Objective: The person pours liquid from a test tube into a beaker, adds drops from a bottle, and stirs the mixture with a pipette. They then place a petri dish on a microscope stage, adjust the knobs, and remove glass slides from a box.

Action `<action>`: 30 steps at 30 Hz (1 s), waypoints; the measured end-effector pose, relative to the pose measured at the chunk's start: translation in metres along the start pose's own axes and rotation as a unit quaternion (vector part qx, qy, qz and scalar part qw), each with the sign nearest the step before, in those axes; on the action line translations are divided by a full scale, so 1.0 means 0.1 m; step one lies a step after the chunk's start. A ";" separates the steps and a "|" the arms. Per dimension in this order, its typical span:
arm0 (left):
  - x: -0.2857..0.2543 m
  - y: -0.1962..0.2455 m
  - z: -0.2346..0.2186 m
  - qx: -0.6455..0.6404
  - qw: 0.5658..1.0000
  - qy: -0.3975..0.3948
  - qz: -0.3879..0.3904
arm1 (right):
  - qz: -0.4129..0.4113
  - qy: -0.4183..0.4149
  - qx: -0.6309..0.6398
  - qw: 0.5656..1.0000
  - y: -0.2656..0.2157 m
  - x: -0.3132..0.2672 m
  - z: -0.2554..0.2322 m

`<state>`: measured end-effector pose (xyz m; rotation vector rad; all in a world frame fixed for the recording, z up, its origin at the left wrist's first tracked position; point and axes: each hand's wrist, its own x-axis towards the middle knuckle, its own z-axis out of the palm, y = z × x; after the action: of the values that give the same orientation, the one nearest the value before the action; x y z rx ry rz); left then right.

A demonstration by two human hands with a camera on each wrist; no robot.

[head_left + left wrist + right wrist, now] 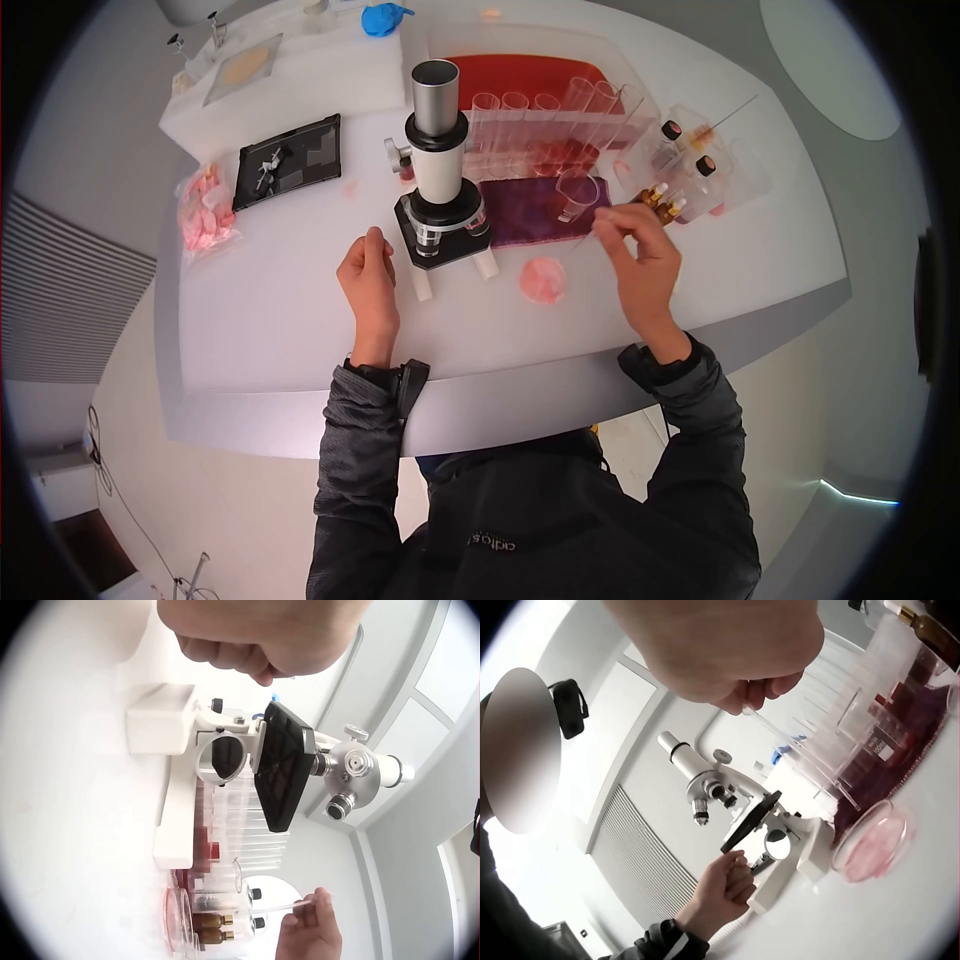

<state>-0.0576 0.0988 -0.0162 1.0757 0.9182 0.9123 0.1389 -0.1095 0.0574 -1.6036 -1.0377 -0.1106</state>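
My right hand [645, 260] pinches a thin clear dropper [791, 748] between thumb and fingertips. It is raised over the table's right side, the dropper slanting down toward the glass beaker [578, 188] on the purple cloth [520, 225]. A round petri dish [543, 280] with pink contents lies left of that hand. My left hand [368, 283] is held up beside the microscope [440, 175], fingers curled in and thumb along them, nothing visible in it. In the left wrist view, the microscope's black stage [281, 769] is just below those fingers.
Behind the cloth stand several test tubes [515, 125] before a tray of red liquid [530, 80]. Amber dropper bottles [670, 208] and black-capped bottles [700, 180] crowd the right. Left are a black case [300, 165] and a bag of pink pieces [207, 215].
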 end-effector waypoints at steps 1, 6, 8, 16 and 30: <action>0.00 0.00 0.00 -0.001 1.000 0.000 -0.002 | -0.007 0.027 0.004 1.000 -0.01 0.07 -0.04; 0.01 -0.04 -0.01 0.001 1.000 -0.003 0.022 | 0.095 0.145 0.061 0.983 -0.23 0.52 -0.21; 0.02 -0.06 0.00 -0.003 1.000 -0.003 0.030 | 0.128 0.155 0.096 0.975 -0.21 0.69 -0.21; 0.04 -0.08 -0.02 -0.006 0.999 -0.002 0.037 | 0.100 0.070 -0.004 0.993 0.64 0.64 0.05; -0.01 -0.01 -0.02 0.021 0.999 0.011 0.031 | 0.139 0.030 -0.034 0.989 0.47 0.60 -0.19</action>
<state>-0.0592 0.0982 -0.0176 1.1370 0.9302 0.9619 0.2144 -0.0895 0.0629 -1.7798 -0.7638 -0.0048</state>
